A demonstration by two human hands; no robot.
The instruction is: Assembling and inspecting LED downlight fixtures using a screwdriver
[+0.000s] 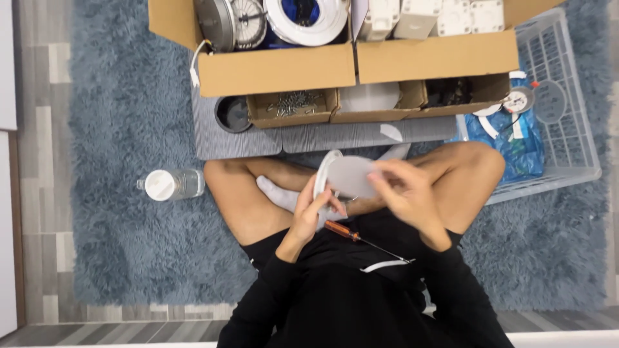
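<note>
— Where was the round white disc (345, 176)?

— Up over the crossed legs, left hand (311, 214) clamped on its lower edge, right hand (405, 190) gripping the other side, fingers curled around it.

— And the tool?

— Orange-handled screwdriver (361, 236) lay loose on the lap; a bottle (171, 184) stood on the rug (122, 212).

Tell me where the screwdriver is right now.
In the head view, the screwdriver with the orange handle lies across the person's lap, just below the left hand and right hand, which hold a round white disc.
</note>
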